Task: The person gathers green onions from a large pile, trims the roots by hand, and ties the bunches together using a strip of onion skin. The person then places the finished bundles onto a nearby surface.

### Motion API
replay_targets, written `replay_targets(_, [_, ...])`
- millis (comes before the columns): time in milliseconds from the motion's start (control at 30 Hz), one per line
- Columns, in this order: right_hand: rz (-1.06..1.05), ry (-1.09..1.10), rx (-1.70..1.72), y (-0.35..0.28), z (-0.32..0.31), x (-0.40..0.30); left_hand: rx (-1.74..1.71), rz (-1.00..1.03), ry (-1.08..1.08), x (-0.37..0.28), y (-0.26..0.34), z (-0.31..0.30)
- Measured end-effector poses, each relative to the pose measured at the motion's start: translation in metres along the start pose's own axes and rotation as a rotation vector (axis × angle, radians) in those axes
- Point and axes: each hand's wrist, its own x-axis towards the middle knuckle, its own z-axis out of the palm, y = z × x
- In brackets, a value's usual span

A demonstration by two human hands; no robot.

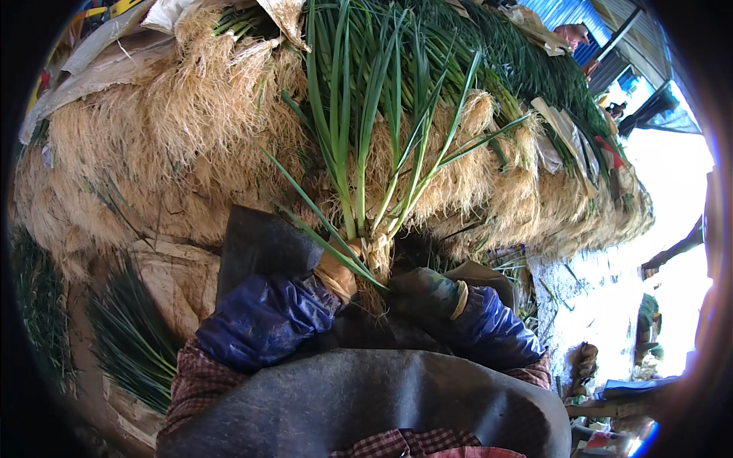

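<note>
A clump of green onions point(380, 252) stands upright before me, its long leaves fanning up and its roots hanging down. My left hand point(337, 271), in a tan glove, is closed around the left side of its base. Two loose leaves cross in front of that glove. On the other side of the roots is my right hand point(426, 293), in a dark patterned glove. Its fingers are in shadow, so whether they grip the roots is unclear. Blue plastic sleeve covers point(269, 320) reach from both wrists up the forearms.
A long heap of green onions with matted roots point(189, 131) rises ahead. Loose onion greens point(134, 338) lie at left beside a brown-stained sheet point(177, 280). A dark apron point(366, 395) covers my lap. Another person point(571, 35) is at the far upper right, beyond the heap.
</note>
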Motion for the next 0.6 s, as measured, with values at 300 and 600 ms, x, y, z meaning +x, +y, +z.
replay_targets(300, [0.04, 0.161, -0.882, -0.037, -0.033, 0.003, 0.077, -0.018, 0.104, -0.007, 0.035, 0.028])
replay_targets(600, [-0.008, 0.632, -1.333, -0.014, -0.127, 0.085, 0.317, 0.099, 0.209, -0.009, 0.021, 0.028])
